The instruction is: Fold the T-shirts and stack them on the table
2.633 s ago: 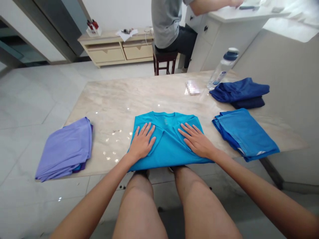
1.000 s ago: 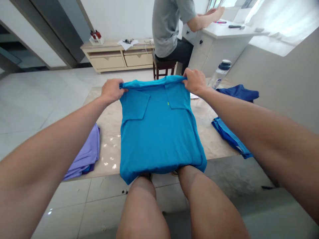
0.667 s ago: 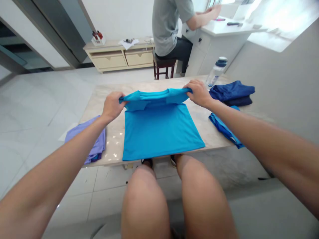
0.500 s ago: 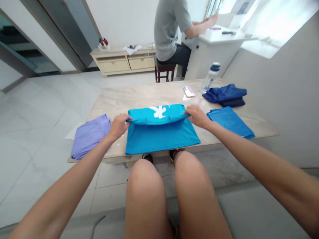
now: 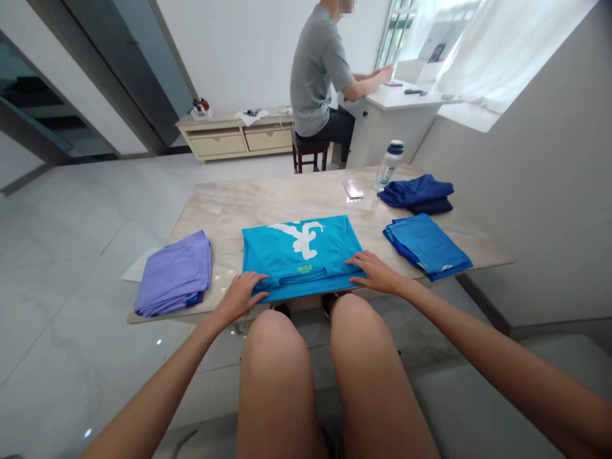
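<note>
A bright blue T-shirt (image 5: 268, 252) with a white figure print and small green lettering lies folded in front of my knees, its collar toward me. My left hand (image 5: 242, 294) rests on its near left corner, thumb and fingers apart. On the near right corner lies my right hand (image 5: 375, 273), its fingers spread over the cloth. Neither hand grips the fabric. Left of the shirt sits a folded purple garment stack (image 5: 174, 274). To the right is another folded blue garment (image 5: 428, 242).
Behind that garment lies dark blue clothing (image 5: 418, 191) beside a clear water bottle (image 5: 388, 167). A blurred flat item (image 5: 354, 189) is near the far edge of the marble-look table (image 5: 220, 201). A person in grey (image 5: 315, 76) sits at a white cabinet (image 5: 396, 99).
My hands have brought the raised shirt edge down toward me and released it. The fold now lies flat, with the print and collar showing. The view has shifted slightly.
</note>
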Demonstrator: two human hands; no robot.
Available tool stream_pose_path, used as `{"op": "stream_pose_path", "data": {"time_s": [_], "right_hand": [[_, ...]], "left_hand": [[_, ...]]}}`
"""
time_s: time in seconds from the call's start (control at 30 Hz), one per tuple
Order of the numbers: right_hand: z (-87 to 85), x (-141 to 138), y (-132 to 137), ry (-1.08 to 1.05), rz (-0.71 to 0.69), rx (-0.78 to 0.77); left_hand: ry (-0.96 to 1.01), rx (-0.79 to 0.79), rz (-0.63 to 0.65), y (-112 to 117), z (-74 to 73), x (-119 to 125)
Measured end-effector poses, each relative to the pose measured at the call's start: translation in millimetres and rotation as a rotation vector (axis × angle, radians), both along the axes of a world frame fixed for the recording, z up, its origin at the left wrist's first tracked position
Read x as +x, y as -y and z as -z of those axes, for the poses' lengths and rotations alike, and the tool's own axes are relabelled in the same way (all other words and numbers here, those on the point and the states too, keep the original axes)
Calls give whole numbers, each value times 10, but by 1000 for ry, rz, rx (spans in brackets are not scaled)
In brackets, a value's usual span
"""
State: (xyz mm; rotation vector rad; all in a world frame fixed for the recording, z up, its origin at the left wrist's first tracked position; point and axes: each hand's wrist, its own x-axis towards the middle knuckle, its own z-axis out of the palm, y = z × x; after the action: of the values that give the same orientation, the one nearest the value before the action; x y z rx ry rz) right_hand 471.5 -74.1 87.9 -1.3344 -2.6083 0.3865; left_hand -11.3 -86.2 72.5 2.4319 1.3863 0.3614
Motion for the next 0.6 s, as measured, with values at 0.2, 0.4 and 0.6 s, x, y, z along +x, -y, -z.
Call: {"op": "stream_pose_path", "data": {"time_s": [0.2, 0.4, 0.6], "right_hand": [[229, -133, 7, -114, -73, -23], [-130, -49, 109, -102, -31, -124], [-1081, -178, -239, -193, 244, 19]], "left_hand": [[70, 48, 2, -16, 112, -22], [42, -22, 40, 85, -389, 55], [65, 60, 9, -212, -1284, 881]]}}
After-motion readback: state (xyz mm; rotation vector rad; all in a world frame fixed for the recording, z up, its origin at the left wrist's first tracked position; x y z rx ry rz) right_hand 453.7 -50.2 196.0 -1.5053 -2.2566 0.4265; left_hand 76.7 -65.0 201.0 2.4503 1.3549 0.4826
